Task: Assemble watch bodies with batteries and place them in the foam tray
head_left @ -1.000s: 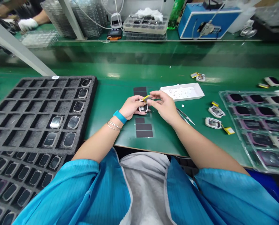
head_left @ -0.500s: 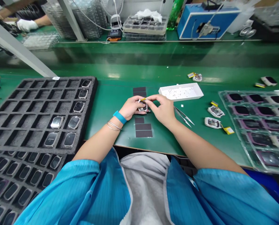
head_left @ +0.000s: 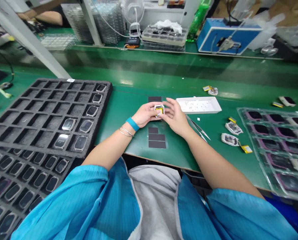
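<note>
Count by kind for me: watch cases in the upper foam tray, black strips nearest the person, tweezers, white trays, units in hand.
Watch cases in upper foam tray: 7
Black strips nearest the person: 3
Tweezers: 1
White tray: 1
Watch unit in left hand: 1
Total: 13

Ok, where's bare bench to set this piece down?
Your left hand holds the watch case. Bare mat lies between the foam tray and the black strips, and beyond the white tray toward the belt. Crowded right: tweezers, loose modules, clear tray.

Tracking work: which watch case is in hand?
The watch case showing yellow, held in the left hand beside the right hand; the rest lie in trays or loose on the table.
</note>
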Demonstrator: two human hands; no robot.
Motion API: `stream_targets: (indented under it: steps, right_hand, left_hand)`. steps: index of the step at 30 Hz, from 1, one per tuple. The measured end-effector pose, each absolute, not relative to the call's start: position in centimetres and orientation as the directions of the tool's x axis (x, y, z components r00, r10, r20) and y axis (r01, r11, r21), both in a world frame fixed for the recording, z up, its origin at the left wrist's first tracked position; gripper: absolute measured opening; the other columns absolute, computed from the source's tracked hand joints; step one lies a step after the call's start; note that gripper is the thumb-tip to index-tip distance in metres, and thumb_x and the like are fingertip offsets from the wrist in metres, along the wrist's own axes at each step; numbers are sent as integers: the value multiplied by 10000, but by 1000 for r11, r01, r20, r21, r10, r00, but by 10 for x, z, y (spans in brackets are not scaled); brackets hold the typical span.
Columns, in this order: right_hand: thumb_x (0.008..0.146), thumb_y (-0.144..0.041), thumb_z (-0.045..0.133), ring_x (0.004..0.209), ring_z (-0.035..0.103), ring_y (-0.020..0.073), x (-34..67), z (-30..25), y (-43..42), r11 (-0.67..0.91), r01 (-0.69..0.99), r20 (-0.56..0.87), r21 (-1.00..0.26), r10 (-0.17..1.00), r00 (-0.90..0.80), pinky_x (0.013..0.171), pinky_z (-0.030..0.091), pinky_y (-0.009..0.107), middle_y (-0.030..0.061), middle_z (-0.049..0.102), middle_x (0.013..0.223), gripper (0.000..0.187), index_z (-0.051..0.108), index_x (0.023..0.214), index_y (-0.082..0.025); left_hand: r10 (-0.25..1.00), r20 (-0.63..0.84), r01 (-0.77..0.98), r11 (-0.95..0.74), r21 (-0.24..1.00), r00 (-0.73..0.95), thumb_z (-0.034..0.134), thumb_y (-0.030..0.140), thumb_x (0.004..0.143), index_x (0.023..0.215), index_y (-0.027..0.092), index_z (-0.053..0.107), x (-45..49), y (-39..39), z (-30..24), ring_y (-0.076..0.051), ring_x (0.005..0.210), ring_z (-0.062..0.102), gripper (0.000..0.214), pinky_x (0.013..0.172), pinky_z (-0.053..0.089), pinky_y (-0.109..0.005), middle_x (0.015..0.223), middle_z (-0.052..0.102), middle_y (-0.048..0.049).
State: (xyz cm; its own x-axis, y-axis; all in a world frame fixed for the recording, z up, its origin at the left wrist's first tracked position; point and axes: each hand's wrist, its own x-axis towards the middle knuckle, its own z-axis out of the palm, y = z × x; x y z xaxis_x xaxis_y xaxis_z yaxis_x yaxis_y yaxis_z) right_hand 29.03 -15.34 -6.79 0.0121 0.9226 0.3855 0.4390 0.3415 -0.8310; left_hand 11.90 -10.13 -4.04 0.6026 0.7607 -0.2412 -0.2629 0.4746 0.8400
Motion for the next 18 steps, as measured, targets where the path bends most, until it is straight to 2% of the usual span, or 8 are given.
stream_targets:
  steps: [1,3,7,9,11,14,16,18]
  right_hand:
    - [825,-513,758,1037,716,267,291,-71,-152,302,342,319,-890,948,-7,848,620,456,140,684,1275,654,528,1384,-261]
    - [764,-540,809,893,751,246,291,-76,-152,234,218,239,-948,971,-4,777,632,415,127,739,1146,706,549,1360,-268]
    - [545,-418,968,796,768,256,285,-74,-152,200,121,223,-972,948,227,713,607,385,150,776,988,671,705,1148,-288]
    - [425,-386,1006,787,765,268,280,-68,-153,196,108,221,-975,921,320,763,605,431,131,778,908,736,732,1102,-296]
    - [397,-454,997,828,765,294,276,-61,-155,211,92,229,-973,917,325,879,597,537,112,780,899,795,721,1122,-280]
    - [414,-580,954,848,755,312,271,-51,-161,212,62,221,-975,925,308,970,551,664,95,780,893,794,693,1084,-244]
    - [420,-611,939,812,745,300,268,-48,-163,185,60,194,-981,924,330,972,552,668,83,773,846,759,685,1028,-233]
    - [460,-614,919,772,737,280,265,-46,-163,163,68,177,-984,927,332,950,573,635,69,766,805,703,682,998,-228]
  left_hand:
    - [766,-229,-258,456,852,600,820,95,734,1070,153,679,120,-102,-43,-143,812,720,369,917,592,-371,919,756,-44]
    - [777,-203,-262,427,865,596,852,117,706,1053,143,684,125,-103,-45,-152,819,715,386,937,590,-393,925,753,-56]
    - [781,-179,-256,398,881,598,771,119,777,1141,144,683,130,-107,-34,-192,932,723,376,974,580,-402,1036,748,-102]
    - [784,-233,-224,425,877,575,672,97,843,1234,174,669,120,-112,-25,-188,977,723,399,977,573,-382,1129,736,-113]
    - [809,-248,-271,441,856,533,633,129,883,1282,186,658,96,-126,-16,-192,1016,725,404,987,568,-376,1234,712,-129]
    - [844,-116,-405,366,838,524,684,293,887,1293,203,670,32,-158,-5,-240,1139,710,416,1073,532,-411,1343,677,-128]
    - [908,-65,-337,219,916,414,734,328,851,1310,243,671,-20,-171,1,-251,1198,683,471,1088,514,-415,1347,676,-92]
    - [983,26,-61,-15,998,184,749,333,841,1332,244,664,-66,-167,6,-245,1156,681,507,1060,522,-429,1301,688,-81]
